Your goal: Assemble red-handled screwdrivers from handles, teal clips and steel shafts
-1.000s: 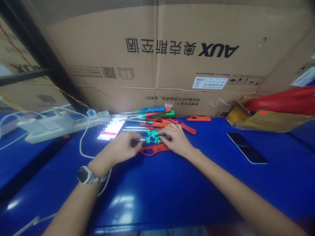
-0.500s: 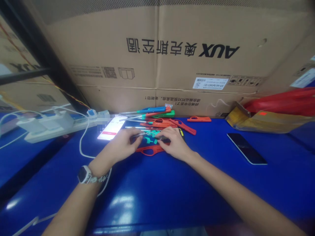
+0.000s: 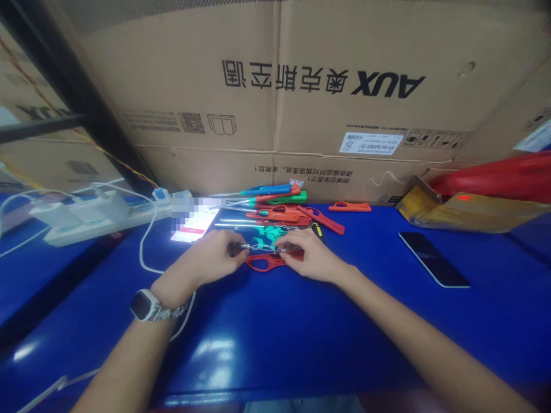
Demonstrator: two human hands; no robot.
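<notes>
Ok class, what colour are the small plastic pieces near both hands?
The plastic pieces are bluish green, as the head view shows.

A tall brown cardboard panel (image 3: 297, 109), printed with upside-down black Chinese characters and "AUX", stands like a wall behind a glossy, deep-blue, flat surface (image 3: 336, 338). A white rectangular label (image 3: 371, 143) sits low on its right half. At the left, a straight dark post (image 3: 71, 69) slants down, meeting a dark crossbar (image 3: 43, 127), with more brown cardboard (image 3: 47, 152) beyond. Whitish light glares off the surface.
</notes>
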